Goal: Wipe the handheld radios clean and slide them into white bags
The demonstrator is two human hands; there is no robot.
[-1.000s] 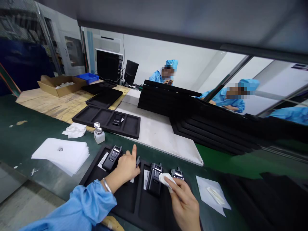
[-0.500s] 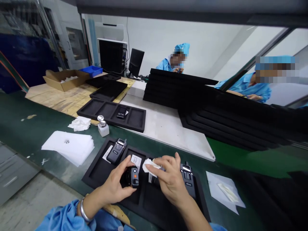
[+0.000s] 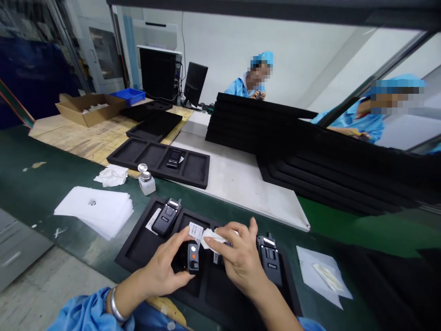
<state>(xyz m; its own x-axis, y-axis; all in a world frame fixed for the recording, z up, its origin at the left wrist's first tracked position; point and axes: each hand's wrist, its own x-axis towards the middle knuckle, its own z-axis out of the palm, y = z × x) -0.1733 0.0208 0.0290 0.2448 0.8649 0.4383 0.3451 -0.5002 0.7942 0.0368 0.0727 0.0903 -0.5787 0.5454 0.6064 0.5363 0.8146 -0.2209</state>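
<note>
My left hand grips a small black device by its edges, with a white and an orange button facing up. To its right, my right hand pinches a crumpled white wipe, whose tip points at the device. Both hands are over a black foam tray with compartments. In its left compartment lies a black handheld radio; another radio lies at the right. A white label shows behind the held device. My right hand partly hides the middle compartment.
A dispenser bottle, a stack of white sheets and a crumpled tissue are at the left. Beyond stands another foam tray holding one device. Stacked black trays rise at the right. Two co-workers in blue sit behind.
The wipe in my right hand has moved slightly left and down, nearer the held device. My left hand keeps its hold. The whole view has shifted a little.
</note>
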